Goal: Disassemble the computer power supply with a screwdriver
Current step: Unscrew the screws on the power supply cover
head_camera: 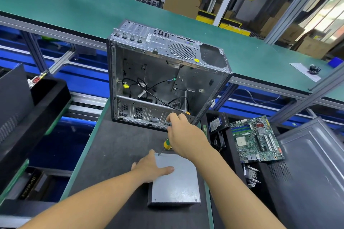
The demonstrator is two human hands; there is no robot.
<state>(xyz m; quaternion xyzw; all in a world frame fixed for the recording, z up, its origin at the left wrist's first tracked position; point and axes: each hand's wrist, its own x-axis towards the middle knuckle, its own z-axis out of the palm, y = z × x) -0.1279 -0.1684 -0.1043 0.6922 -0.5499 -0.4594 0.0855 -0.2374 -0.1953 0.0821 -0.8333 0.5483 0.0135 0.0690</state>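
On the dark counter (115, 154), just beyond the power supply (176, 186), stands an open computer case (141, 42) holding loose cables (141, 87). A motherboard (256, 139) lies to the supply's right. The left grip (150, 167), fingers spread, presses the supply's top. The right grip (184, 135) curls round a screwdriver (166, 144), whose tip is at the supply's far left corner.

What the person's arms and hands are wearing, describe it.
Nothing is worn. The left hand and right hand are bare, with no gloves, and no ring, watch or strap shows. Both forearms are bare to the frame's edge, without sleeve or cable.
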